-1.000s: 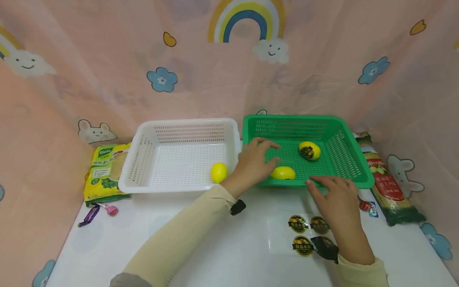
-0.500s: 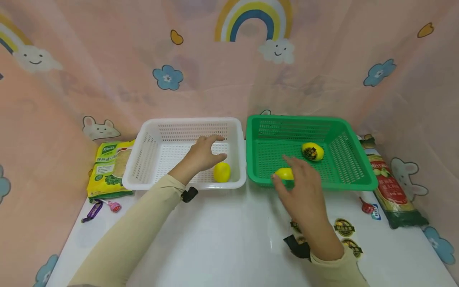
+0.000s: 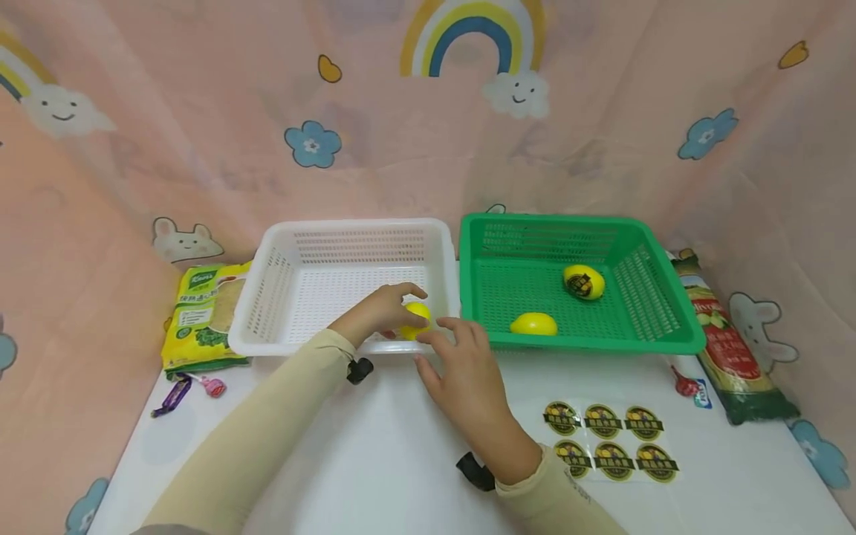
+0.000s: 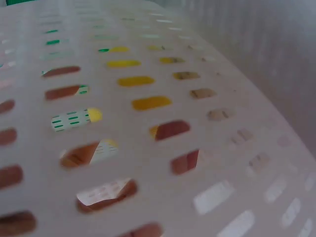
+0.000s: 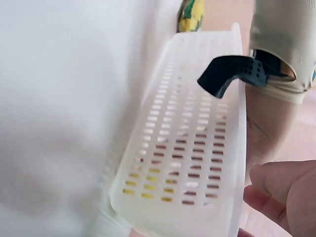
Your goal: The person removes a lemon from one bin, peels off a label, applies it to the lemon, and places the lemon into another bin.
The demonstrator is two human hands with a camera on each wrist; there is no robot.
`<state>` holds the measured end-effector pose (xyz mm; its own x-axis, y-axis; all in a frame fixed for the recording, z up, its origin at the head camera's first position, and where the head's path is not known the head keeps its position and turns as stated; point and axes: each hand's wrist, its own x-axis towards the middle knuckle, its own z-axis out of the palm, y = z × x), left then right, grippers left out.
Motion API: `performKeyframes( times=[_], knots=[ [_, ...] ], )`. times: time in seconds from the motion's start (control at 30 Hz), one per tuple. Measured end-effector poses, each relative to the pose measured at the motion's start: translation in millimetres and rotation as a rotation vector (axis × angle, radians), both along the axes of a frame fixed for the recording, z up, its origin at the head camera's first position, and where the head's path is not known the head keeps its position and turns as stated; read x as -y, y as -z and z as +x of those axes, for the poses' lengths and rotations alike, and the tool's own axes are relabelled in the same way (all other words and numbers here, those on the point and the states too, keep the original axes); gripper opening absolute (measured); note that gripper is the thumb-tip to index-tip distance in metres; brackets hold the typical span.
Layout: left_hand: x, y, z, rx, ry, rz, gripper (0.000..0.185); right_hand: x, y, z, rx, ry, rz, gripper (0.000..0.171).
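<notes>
In the head view, my left hand (image 3: 383, 310) reaches down into the white basket (image 3: 267, 346) at its front right corner. Its thumb and fingers are round a yellow lemon (image 3: 417, 309), which they partly cover. My right hand (image 3: 468, 364) is just in front of that corner, fingers spread and apart, holding nothing. Seen from the left wrist, the lemon (image 4: 136, 81) shows as yellow patches through the slots of the basket wall. The right wrist view has the basket's slotted side (image 5: 182, 123), with right fingers (image 5: 281, 180) near its rim.
A green basket (image 3: 582, 343) beside the white one holds a lemon (image 3: 533, 324) and a lemon with a black-and-gold sticker (image 3: 584, 283). A sheet of round stickers (image 3: 604, 421) lies in front. Bags (image 3: 203, 316) (image 3: 732, 342) and sweets (image 3: 172, 395) sit at the sides.
My left hand has left the green basket, crossed to the white one and lowered onto the lemon there. My right hand has moved left from the sticker sheet to the white basket's corner.
</notes>
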<state>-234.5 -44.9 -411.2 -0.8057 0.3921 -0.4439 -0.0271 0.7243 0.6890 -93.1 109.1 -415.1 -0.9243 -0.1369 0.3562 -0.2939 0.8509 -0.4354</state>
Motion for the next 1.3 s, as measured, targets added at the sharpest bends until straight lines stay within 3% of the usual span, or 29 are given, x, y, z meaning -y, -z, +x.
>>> performKeyframes(
  times=[0.27,0.53,0.67,0.83,0.93,1.07,1.17,1.3],
  knots=[
    [-2,8.0,-0.1,0.021,-0.009,0.027,0.053,7,7.3,-2.4,-0.081,-0.012,0.001,0.015],
    [-1,8.0,-1.4,-0.029,-0.023,0.039,0.052,8,6.4,-4.6,-0.095,0.004,0.015,0.014],
    [5,-1.5,-1.6,-0.088,-0.071,0.094,0.053,7,5.5,-6.0,-0.095,-0.001,0.006,0.013],
    [20,-30.1,8.9,-0.141,-0.188,0.264,0.053,6,4.7,-7.1,-0.076,0.000,0.014,0.012],
    [30,-50.8,27.3,-0.180,-0.228,0.347,0.053,5,4.5,-7.9,-0.062,0.008,0.019,0.012],
    [43,-68.3,67.7,-0.217,-0.250,0.399,0.053,4,4.4,-8.7,-0.053,0.017,0.021,0.011],
    [52,-66.7,105.7,-0.242,-0.274,0.404,0.052,4,4.8,-8.4,-0.059,0.019,0.014,0.012],
    [64,-51.6,151.3,-0.232,-0.352,0.388,0.051,5,5.6,-8.2,-0.076,0.010,0.005,0.012]
  ],
)
